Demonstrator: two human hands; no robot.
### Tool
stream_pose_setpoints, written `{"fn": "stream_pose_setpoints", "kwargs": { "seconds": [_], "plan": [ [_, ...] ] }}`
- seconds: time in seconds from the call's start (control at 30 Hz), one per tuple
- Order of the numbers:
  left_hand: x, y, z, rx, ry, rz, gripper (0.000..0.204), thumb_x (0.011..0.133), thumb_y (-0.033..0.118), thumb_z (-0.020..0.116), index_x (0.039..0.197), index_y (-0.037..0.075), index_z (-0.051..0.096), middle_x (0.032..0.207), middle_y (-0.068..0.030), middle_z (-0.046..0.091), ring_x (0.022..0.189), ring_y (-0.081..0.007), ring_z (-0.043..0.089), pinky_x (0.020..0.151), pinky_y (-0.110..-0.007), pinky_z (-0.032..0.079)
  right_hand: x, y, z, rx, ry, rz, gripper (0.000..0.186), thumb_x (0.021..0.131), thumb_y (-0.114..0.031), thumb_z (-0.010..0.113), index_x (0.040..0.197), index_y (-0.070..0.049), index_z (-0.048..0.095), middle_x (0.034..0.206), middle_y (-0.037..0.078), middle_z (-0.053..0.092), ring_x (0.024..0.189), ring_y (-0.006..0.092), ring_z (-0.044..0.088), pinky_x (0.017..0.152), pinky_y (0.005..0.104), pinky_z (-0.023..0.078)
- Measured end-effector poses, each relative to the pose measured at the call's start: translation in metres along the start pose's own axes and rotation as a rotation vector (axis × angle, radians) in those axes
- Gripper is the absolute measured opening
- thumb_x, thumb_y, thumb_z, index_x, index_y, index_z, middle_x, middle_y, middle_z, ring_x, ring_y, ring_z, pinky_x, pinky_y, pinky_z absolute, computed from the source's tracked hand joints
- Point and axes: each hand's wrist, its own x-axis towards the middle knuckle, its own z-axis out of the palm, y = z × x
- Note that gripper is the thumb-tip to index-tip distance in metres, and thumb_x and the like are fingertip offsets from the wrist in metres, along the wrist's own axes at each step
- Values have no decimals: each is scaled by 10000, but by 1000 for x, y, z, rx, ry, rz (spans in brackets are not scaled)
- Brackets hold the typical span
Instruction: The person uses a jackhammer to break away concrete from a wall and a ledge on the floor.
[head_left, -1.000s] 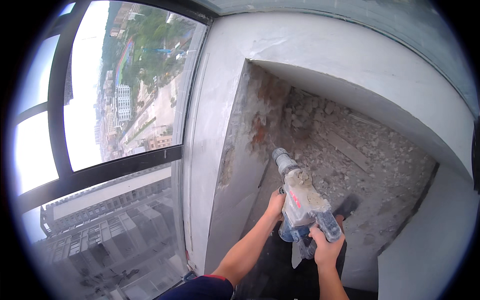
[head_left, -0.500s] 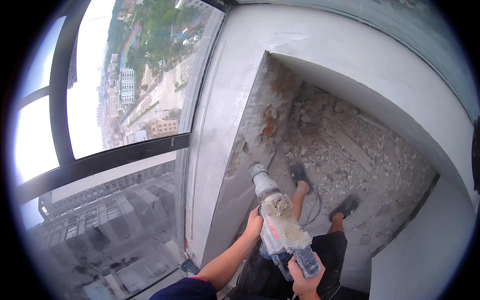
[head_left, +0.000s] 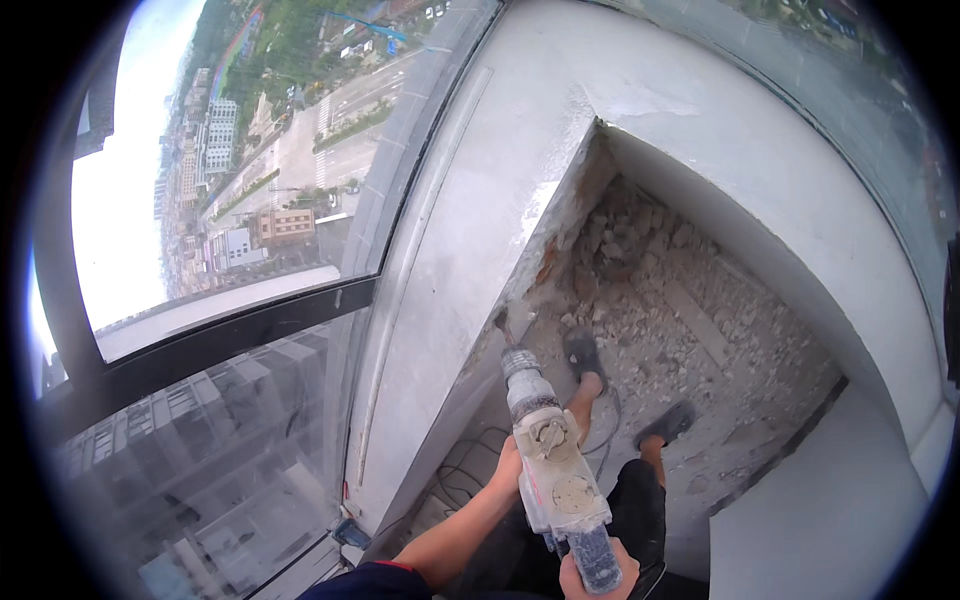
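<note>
A dust-covered rotary hammer [head_left: 555, 450] points forward and slightly left, held in both hands. My right hand [head_left: 603, 574] wraps round its rear handle. My left hand [head_left: 508, 470] grips the left side of its body, with the fingers partly hidden behind it. The chisel bit [head_left: 506, 328] meets the upper edge of the low white wall [head_left: 450, 250], where the plaster is chipped. Below that edge, the wall's inner face is broken, with reddish brick [head_left: 548, 262] showing.
Rubble [head_left: 625, 240] is heaped in the far corner, with a flat strip [head_left: 697, 318] among loose chips. My feet in dark shoes [head_left: 668, 425] stand on the debris. A cable [head_left: 612, 425] trails by my leg. Window glass [head_left: 300, 180] beyond the left wall overlooks a street far below.
The view has swung left. The hammer stands more upright in the picture, and its bit has shifted from the wall's inner face to the top edge. Both hands keep their hold.
</note>
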Motion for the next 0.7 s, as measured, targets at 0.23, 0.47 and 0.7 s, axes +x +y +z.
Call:
{"fn": "stream_pose_setpoints", "kwargs": {
  "seconds": [0.23, 0.47, 0.7],
  "plan": [
    [15, -13, 4, -180, -55, 4, 262, 977, 183, 589, 1196, 49, 639, 1089, -63, 675, 940, -154, 658, 809, -326, 550, 5, -7, 5, -137, -11, -74, 220, 738, -84, 766, 896, -21, 626, 750, 78, 654, 656, 185, 650, 646, 328, 526],
    [78, -129, -32, -611, -335, -100, 198, 983, 227, 587, 1108, 77, 625, 1017, -53, 637, 900, -179, 641, 823, -337, 556, 18, -46, 13, -401, -88, -246, 308, 660, -155, 799, 875, -37, 612, 736, 141, 619, 648, 355, 640, 629, 404, 538],
    [90, -82, 3, -624, -642, -13, 297, 885, 308, 675, 1033, 60, 606, 975, -98, 625, 886, -215, 634, 770, -354, 561, 28, -67, 20, -601, -151, -317, 338, 634, -182, 807, 853, -72, 574, 703, 130, 575, 616, 377, 591, 580, 446, 505]
  ]
}}
